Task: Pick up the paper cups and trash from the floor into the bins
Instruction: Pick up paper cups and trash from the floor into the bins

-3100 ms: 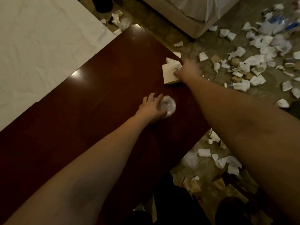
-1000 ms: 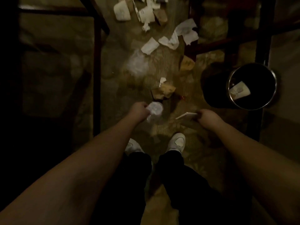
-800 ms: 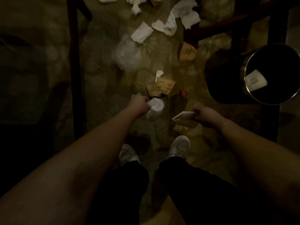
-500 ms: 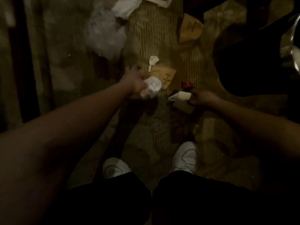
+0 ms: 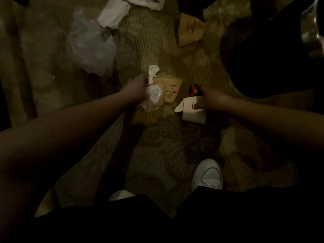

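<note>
From the head camera I looked straight down at a dim, striped carpet. My left hand was curled around a crumpled wad of clear plastic, and its fingertips reached the edge of a flattened brown paper cup printed "HAVE A NICE DAY"; I could not tell whether they had actually caught the cup or only touched it. A small white scrap of tissue lay at the cup's upper left corner, just beside that hand. My right hand pinched a flattened white paper cup by its upper edge, the cup hanging below the fingers, above the floor as far as I could judge. A small red and black wrapper lay on the carpet just beside the right hand's fingers; contact was unclear. Farther up the carpet lay a second brown cup, squashed flat, a larger clear plastic bag to the left, and white crumpled paper near the top edge. At the far right edge the shiny metal rim of a bin showed, blurred, with a dark shape beside it. My white shoe stood below the hands, dark trousers filling the bottom.
</note>
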